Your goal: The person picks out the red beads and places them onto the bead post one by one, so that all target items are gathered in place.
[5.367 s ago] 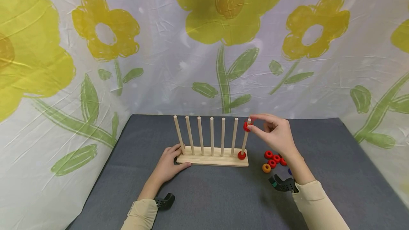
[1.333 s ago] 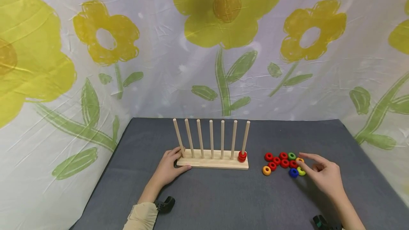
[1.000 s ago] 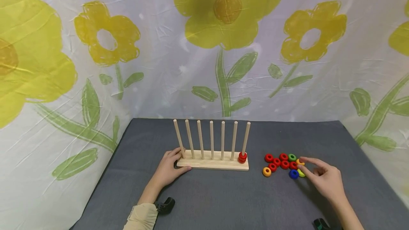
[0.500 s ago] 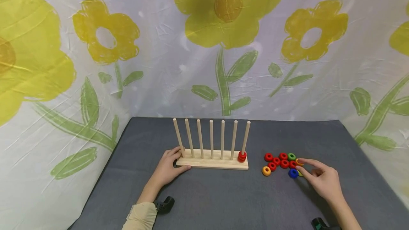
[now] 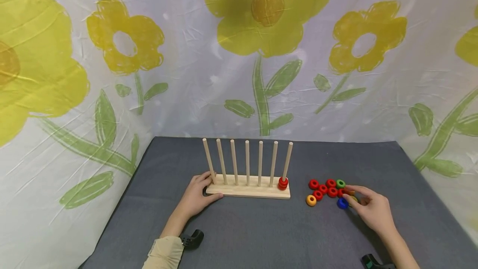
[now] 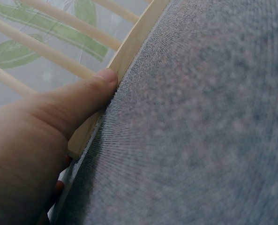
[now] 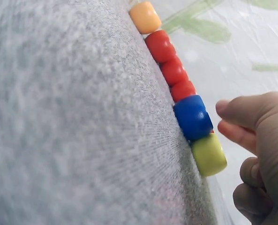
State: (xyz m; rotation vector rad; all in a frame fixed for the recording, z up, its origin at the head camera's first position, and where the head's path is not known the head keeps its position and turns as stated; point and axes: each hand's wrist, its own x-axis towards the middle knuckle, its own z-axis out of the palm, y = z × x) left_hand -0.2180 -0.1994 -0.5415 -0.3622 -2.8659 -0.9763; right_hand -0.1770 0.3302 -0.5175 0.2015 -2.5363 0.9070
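In the head view, a wooden peg stand (image 5: 239, 191) with a row of upright pegs stands on the table. Two red beads (image 5: 283, 184) are stacked low on its rightmost peg. My left hand (image 5: 196, 194) grips the stand's left end; its thumb (image 6: 99, 86) lies along the front edge. To the right, my right hand (image 5: 375, 211) hovers at the right side of a bead cluster, thumb and index finger apart, fingertips close over a red bead (image 5: 341, 192). A blue bead (image 7: 193, 118) and a yellow-green bead (image 7: 209, 155) sit just beneath it. The hand partly covers an orange bead.
Several more red beads (image 5: 323, 189) and a green bead (image 5: 340, 183) lie in the cluster. An orange bead (image 5: 311, 200) sits at its front left. Dark grey cloth (image 5: 261, 231) covers the table; a flower-printed sheet (image 5: 186, 74) hangs behind.
The red bead held at the right peg's top now rests low on it. My right hand went from there to the beads, then edged left over them. My left hand stayed put.
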